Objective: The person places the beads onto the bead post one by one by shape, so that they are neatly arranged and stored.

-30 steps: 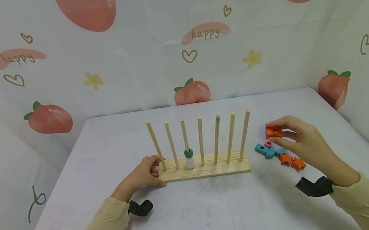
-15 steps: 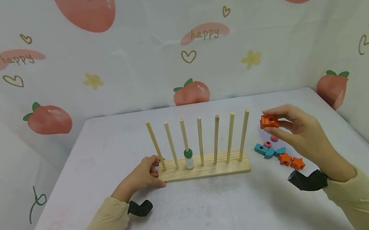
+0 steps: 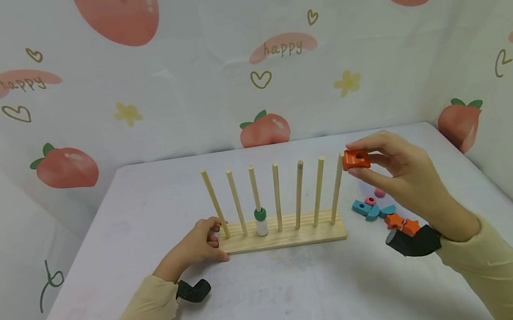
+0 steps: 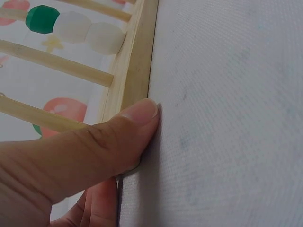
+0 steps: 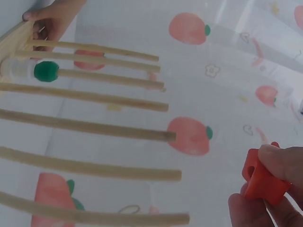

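Observation:
A wooden peg stand (image 3: 285, 239) has a row of several upright pegs on its long base. My left hand (image 3: 196, 245) grips the base's left end, the thumb (image 4: 137, 113) along its front edge in the left wrist view. On the third peg from the left, a green bead (image 3: 260, 215) sits above two white beads (image 4: 105, 38). My right hand (image 3: 404, 175) pinches an orange bead (image 3: 355, 159) between thumb and fingers, up at the height of the peg tops. It overlaps the rightmost peg (image 3: 338, 189) in the head view. A hole shows in the bead (image 5: 265, 182) in the right wrist view.
Right of the stand, loose beads lie on the white-covered table (image 3: 280, 303): blue pieces (image 3: 361, 207), small pink ones (image 3: 370, 201) and orange star beads (image 3: 395, 220). A printed cloth (image 3: 198, 56) hangs behind the table.
My right hand has lifted the orange bead from above the loose beads and carried it up and left to the rightmost peg's top. The left hand stays on the base.

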### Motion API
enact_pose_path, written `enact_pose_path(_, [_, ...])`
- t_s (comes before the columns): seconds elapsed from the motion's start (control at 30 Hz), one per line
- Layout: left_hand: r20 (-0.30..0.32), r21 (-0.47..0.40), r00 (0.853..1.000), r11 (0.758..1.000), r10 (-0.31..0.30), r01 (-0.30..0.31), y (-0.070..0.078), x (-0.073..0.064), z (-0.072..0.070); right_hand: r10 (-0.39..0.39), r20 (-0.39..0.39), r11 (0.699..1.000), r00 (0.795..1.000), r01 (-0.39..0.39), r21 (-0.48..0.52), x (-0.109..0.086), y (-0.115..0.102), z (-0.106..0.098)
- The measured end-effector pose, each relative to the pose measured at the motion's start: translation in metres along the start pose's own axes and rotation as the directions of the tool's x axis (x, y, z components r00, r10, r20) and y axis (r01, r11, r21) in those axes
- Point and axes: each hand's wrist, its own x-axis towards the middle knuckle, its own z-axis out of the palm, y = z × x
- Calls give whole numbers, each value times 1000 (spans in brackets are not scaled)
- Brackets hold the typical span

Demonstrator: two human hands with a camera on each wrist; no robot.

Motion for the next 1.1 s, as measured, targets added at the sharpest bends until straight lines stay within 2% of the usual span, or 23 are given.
enact_pose_path(0.1, [-3,-1,1000,1000,0,0,-1,0,0,-48,0,995,999,48,86,8,-2,6])
enact_pose_path(0.23, [0,2,1000,1000,9,-9,-1,0,0,-114,-17,970,993,115,215,18,-2,19])
enact_pose_path(0.37, [-1,-5,1000,1000,5,-5,0,0,1,-133,-32,954,991,137,266,24,1,34])
enact_pose_path(0.6, [-1,-8,1000,1000,18,-18,0,-1,0,-120,-36,957,992,125,261,34,9,57])
enact_pose_path(0.93, [16,-10,999,999,44,-43,0,-2,-1,-97,34,971,995,87,221,50,13,72])
enact_pose_path(1.1, [17,-23,998,998,59,-58,0,-3,-2,-88,55,987,995,80,140,58,18,77])
